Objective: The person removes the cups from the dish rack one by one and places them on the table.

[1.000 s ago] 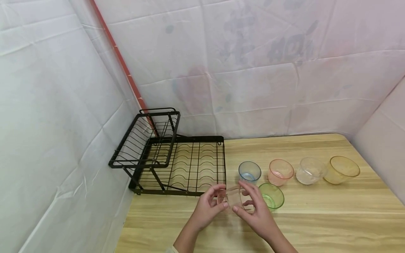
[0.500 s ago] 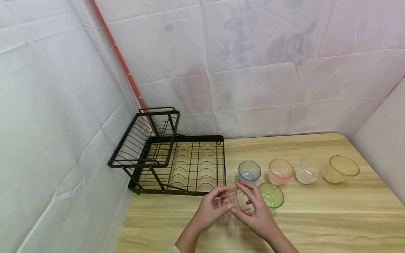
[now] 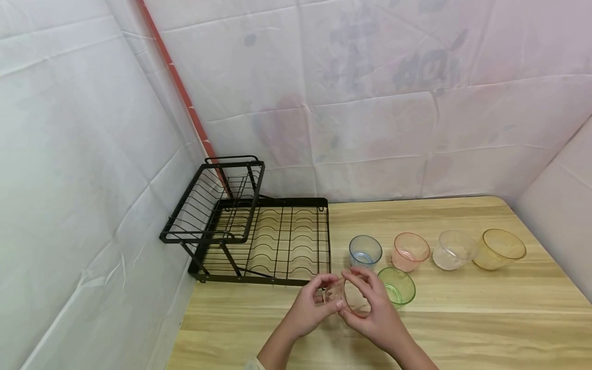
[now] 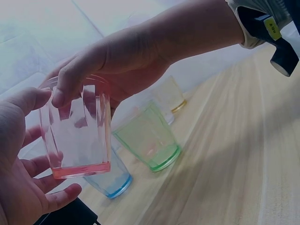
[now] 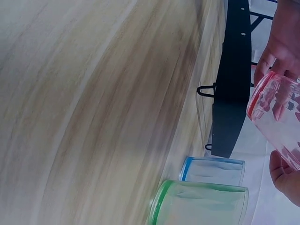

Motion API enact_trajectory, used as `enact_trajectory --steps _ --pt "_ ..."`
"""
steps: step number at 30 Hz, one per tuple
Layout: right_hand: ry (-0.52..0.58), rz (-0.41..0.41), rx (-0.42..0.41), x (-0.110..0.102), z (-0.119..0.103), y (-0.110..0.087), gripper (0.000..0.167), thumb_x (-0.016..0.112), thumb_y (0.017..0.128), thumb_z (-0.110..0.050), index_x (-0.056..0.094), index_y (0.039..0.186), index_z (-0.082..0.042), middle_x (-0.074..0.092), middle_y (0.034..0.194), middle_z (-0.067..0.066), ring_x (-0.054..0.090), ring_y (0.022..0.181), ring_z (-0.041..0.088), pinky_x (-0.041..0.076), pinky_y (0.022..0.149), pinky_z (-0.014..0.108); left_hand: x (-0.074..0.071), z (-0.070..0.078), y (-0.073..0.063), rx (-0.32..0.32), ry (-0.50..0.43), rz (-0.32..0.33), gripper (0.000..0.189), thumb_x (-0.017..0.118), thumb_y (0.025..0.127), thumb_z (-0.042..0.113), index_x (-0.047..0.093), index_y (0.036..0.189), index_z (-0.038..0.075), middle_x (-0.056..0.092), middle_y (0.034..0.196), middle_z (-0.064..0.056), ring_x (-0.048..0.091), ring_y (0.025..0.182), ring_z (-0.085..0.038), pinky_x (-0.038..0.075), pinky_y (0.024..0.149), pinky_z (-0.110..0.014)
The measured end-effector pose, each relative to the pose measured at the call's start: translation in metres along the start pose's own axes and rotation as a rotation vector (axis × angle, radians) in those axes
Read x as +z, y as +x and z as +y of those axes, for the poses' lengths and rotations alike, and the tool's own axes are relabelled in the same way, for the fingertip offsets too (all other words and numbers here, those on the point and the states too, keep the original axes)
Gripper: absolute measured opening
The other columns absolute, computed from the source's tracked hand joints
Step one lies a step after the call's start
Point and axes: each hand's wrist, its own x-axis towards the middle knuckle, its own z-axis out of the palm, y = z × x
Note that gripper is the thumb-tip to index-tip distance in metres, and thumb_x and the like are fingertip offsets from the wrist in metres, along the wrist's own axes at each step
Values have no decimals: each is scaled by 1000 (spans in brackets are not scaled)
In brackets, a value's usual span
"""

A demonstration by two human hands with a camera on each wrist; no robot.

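Note:
A clear pink-tinted glass (image 3: 335, 292) is held on its side between both hands, its rim toward the right. My left hand (image 3: 302, 309) grips the base end, thumb in front and fingers behind. At the rim end my right hand (image 3: 378, 314) holds it with curled thumb and fingers. In the left wrist view the pink glass (image 4: 77, 136) shows a red base, and the right thumb reaches over its rim. Just beyond the right hand stands a green glass (image 3: 399, 289). A blue glass (image 3: 365, 253) stands behind the held one.
A black two-tier dish rack (image 3: 259, 281) stands at the left against the white sheet wall (image 3: 370, 133). Along the right of the wooden table (image 3: 485, 329) stand a red-rimmed glass (image 3: 409, 254), a clear glass (image 3: 450, 252) and a yellow glass (image 3: 497, 251), all upright.
My left hand has moved slightly right, closer to the right hand. The pink glass has shifted a little right and its open end has turned more toward view. The other glasses stayed put.

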Motion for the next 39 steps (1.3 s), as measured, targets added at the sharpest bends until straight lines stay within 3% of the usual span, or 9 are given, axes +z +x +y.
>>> enact_trajectory --steps 8,11,16,21,25,28,32,36,39 --pt "-143 -30 -55 -5 6 -8 71 90 63 -20 63 129 -27 53 130 4 48 114 19 50 80 43 4 -3 0 -35 70 -53 47 68 92 34 54 134 20 56 136 -1 49 128 -19 49 99 -31" --pt "-193 -79 -125 -9 11 -16 75 89 58 -22 63 128 -28 54 126 1 49 108 17 49 78 39 4 -5 1 -31 84 -57 46 67 93 36 54 135 21 56 137 0 48 130 -18 48 102 -36" --pt "-235 -161 -206 -21 19 -32 79 92 56 -27 62 129 -27 53 123 -2 48 107 14 51 78 32 0 -9 2 -18 98 0 47 68 93 33 54 135 17 56 137 0 50 129 -17 47 105 -42" --pt "-231 -143 -232 -37 30 -46 83 94 51 -26 63 128 -26 55 121 -2 47 108 14 42 86 19 -2 -8 3 -20 105 38 45 69 92 27 54 134 18 57 135 5 51 128 -17 47 106 -41" --pt "-244 -104 -226 -50 41 -54 77 94 55 -34 65 126 -24 56 118 -1 46 105 12 34 88 17 4 -8 6 -23 108 15 44 69 92 26 55 134 22 57 137 4 50 129 -17 46 106 -42" --pt "-254 -76 -214 -61 48 -59 67 87 68 -49 66 125 -22 57 116 0 44 105 9 34 86 19 14 -8 10 -15 144 -11 45 68 92 33 55 135 26 56 137 5 51 127 -15 48 103 -38" --pt "-272 -24 -218 -74 60 -64 63 62 83 -66 68 122 -18 58 113 5 43 105 6 33 85 22 34 -4 15 66 233 -87 47 68 92 36 56 135 23 56 134 8 53 122 -11 51 97 -27" --pt "-329 19 -199 -85 71 -72 69 48 86 -71 69 120 -16 58 109 7 43 102 5 32 82 25 58 5 21 220 361 -223 43 66 94 31 56 135 20 57 134 8 53 119 -2 49 94 -19" --pt "-373 34 -175 -91 78 -78 72 43 86 -73 69 118 -15 59 107 9 47 96 10 30 81 28 76 10 24 365 522 -307 41 64 96 31 56 135 20 57 134 8 51 121 3 43 97 -12"
